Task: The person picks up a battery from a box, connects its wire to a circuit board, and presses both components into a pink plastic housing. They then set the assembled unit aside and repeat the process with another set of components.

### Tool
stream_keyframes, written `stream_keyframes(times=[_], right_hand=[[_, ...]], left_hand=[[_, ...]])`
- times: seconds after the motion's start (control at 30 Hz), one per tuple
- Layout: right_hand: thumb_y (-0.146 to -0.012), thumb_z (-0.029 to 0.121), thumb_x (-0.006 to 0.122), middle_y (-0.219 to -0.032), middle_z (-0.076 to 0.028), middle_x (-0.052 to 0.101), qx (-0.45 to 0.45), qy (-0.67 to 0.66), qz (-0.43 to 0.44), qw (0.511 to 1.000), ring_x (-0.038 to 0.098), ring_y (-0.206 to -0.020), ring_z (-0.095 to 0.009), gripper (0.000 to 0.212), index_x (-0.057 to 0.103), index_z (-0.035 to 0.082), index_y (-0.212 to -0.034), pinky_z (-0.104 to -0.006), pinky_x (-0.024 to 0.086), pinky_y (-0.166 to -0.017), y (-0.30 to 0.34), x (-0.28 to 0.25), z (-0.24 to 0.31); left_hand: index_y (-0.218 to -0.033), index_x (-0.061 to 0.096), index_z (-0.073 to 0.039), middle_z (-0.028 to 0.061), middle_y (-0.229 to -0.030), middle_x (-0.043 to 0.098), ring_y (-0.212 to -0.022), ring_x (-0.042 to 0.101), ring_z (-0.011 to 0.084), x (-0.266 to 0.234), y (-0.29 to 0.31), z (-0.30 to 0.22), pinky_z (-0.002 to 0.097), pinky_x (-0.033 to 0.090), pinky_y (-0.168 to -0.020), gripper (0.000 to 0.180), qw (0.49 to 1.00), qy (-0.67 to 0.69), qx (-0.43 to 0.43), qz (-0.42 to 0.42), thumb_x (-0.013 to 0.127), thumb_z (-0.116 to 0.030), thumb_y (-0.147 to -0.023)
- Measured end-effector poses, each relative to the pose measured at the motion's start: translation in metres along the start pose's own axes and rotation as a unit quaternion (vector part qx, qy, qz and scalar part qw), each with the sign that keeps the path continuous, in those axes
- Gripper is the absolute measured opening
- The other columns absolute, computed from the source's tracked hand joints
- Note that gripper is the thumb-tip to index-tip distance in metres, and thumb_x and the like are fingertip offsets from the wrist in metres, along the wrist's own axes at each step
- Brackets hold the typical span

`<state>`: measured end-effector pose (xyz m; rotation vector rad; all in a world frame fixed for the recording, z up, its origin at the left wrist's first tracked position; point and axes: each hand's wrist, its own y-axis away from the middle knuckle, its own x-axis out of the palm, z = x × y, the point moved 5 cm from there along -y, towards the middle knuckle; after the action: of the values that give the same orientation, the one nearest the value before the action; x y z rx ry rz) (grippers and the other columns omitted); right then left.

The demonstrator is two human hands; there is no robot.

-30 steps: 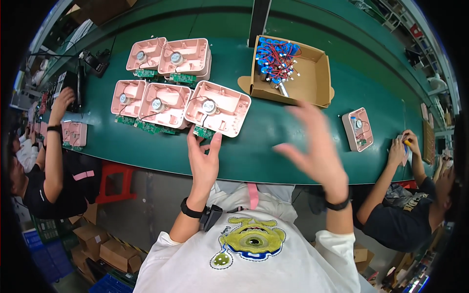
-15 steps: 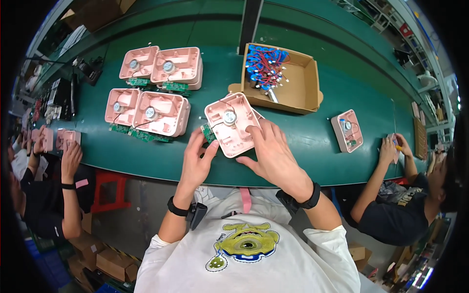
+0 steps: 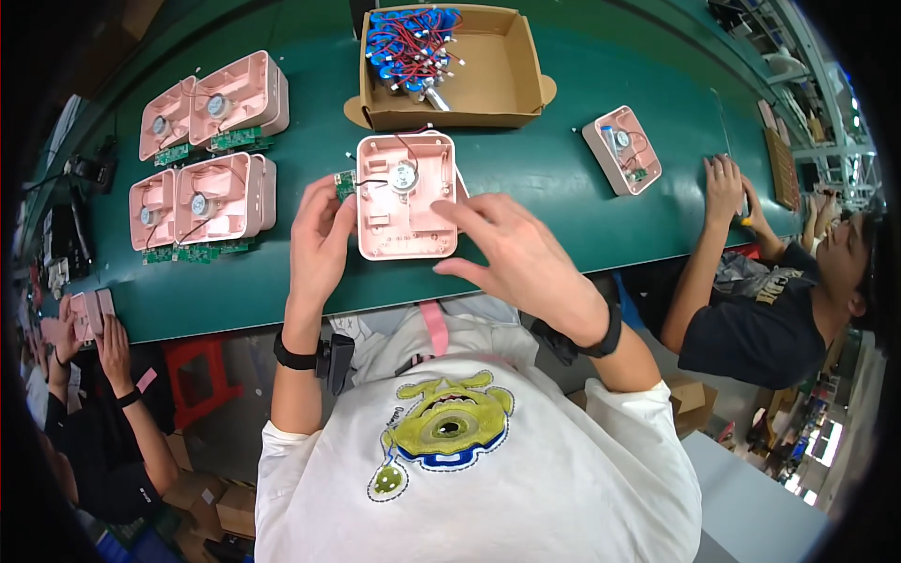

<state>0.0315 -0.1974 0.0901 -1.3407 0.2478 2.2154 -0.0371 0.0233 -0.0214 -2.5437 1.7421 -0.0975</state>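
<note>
In front of me on the green bench lies an open pink plastic housing (image 3: 387, 230) with a round silver speaker (image 3: 404, 177) and thin wires inside. My left hand (image 3: 321, 246) is at its left side, thumb and fingers closed around a small green circuit board (image 3: 344, 184) wired to the housing. My right hand (image 3: 526, 258) reaches over the right wall, its index fingertip inside the housing. The right thumb is stretched out, apart from the index finger, below the lower right corner. Part of another pale piece shows along the housing's right side.
Several similar pink housings (image 3: 246, 94) with green boards stand at the left. Beyond mine is a cardboard box (image 3: 497, 66) of blue cylindrical cells (image 3: 404, 42) with red wires. Another housing (image 3: 601, 131) sits to the right. People work at both sides; a red stool (image 3: 202, 375) stands below.
My view has shifted and turned, so the bench items appear moved and the housing looks straighter. My left fingers are still at the board, my right index finger still over the right wall.
</note>
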Motion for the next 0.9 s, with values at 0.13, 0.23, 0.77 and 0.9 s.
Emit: stream_keyframes(times=[0.13,0.23,0.77,0.9], right_hand=[[-0.088,0.025,0.084,-0.102,-0.017,0.068,0.049,0.001,-0.108,0.993,0.067,-0.1,-0.036,0.04,0.07,0.003,-0.119,-0.0448,0.056,-0.086,-0.008,-0.029,-0.004],[-0.09,0.023,0.081,-0.097,-0.018,0.072,0.007,0.112,-0.207,0.972,0.07,-0.095,-0.035,0.033,0.074,0.0,-0.113,-0.0427,0.057,-0.083,-0.043,-0.038,-0.015],[-0.105,0.012,0.063,-0.097,-0.011,0.078,0.095,-0.49,-0.073,0.864,0.073,-0.093,-0.015,0.025,0.072,-0.009,-0.117,-0.0319,0.057,-0.09,-0.083,-0.018,-0.033],[-0.108,0.011,0.059,-0.097,-0.009,0.077,0.097,-0.509,-0.073,0.852,0.072,-0.095,-0.015,0.025,0.071,-0.007,-0.121,-0.0317,0.057,-0.091,-0.072,-0.032,-0.022]], left_hand=[[-0.121,0.065,0.006,0.0089,-0.125,0.061,-0.098,0.065,0.0146,-0.002,-0.009,-0.017,0.0292,0.055,-0.084,0.021,0.996,-0.08,0.033,-0.029,0.063,-0.008,-0.104],[-0.116,0.065,0.005,0.0098,-0.115,0.064,-0.095,0.066,0.0159,0.002,-0.008,-0.031,0.03,0.055,-0.08,0.018,0.991,-0.122,0.033,-0.035,0.065,-0.007,-0.103],[-0.109,0.066,0.004,0.0116,-0.093,0.066,-0.074,0.059,0.0192,0.008,-0.021,-0.06,0.0336,0.05,-0.067,0.024,0.97,-0.229,0.067,-0.054,0.078,-0.01,-0.093],[-0.11,0.067,0.003,0.0117,-0.093,0.067,-0.074,0.06,0.0197,0.011,-0.02,-0.058,0.0343,0.049,-0.067,0.024,0.976,-0.207,0.049,-0.057,0.078,-0.01,-0.093]])
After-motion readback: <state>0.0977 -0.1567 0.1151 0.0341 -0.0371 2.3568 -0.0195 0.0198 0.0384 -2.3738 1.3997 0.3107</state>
